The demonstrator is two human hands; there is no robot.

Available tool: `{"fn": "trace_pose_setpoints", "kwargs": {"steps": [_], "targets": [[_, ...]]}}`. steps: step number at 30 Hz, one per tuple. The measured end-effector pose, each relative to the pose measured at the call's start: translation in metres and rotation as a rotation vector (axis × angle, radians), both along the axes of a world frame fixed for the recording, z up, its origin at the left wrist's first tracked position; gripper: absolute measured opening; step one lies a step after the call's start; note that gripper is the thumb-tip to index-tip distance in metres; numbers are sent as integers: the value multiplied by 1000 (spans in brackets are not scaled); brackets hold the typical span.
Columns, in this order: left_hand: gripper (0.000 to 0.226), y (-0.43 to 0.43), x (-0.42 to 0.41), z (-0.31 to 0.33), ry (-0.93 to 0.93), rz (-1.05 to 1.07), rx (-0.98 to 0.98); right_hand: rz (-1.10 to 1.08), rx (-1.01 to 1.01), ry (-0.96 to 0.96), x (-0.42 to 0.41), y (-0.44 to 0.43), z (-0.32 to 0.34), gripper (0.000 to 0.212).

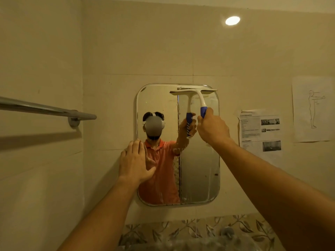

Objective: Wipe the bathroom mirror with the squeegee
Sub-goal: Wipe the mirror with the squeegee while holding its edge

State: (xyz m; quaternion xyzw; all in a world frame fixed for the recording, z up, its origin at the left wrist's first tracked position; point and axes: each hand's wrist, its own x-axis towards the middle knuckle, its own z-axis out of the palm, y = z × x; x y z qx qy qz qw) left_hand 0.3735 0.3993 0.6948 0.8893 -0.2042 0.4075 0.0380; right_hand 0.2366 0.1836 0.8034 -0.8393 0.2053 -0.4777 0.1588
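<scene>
A rounded rectangular mirror [199,169] hangs on the beige tiled wall. The squeegee [196,92], white with a blue grip, has its blade flat against the glass at the mirror's top right. My right hand [213,128] is shut on its blue handle, below the blade. My left hand [135,161] lies flat with fingers spread on the mirror's left edge, about halfway up. The glass reflects a person in an orange shirt and the squeegee. Wet streaks run down the middle of the mirror.
A metal towel rail [47,110] sticks out from the wall at the left. Paper sheets [261,132] and a figure drawing [310,109] are stuck to the wall right of the mirror. Leaf-patterned tiles [190,230] run below. A round light [232,20] shines above.
</scene>
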Motion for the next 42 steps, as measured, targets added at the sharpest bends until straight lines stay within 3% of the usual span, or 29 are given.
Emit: {"fn": "trace_pose_setpoints", "kwargs": {"steps": [22,42], "targets": [[113,-8,1,-2,-26,56,10,25,49,-23,1,4,-32,39],[117,-8,-3,-2,-11,46,-1,34,181,-19,-6,25,-121,34]]}}
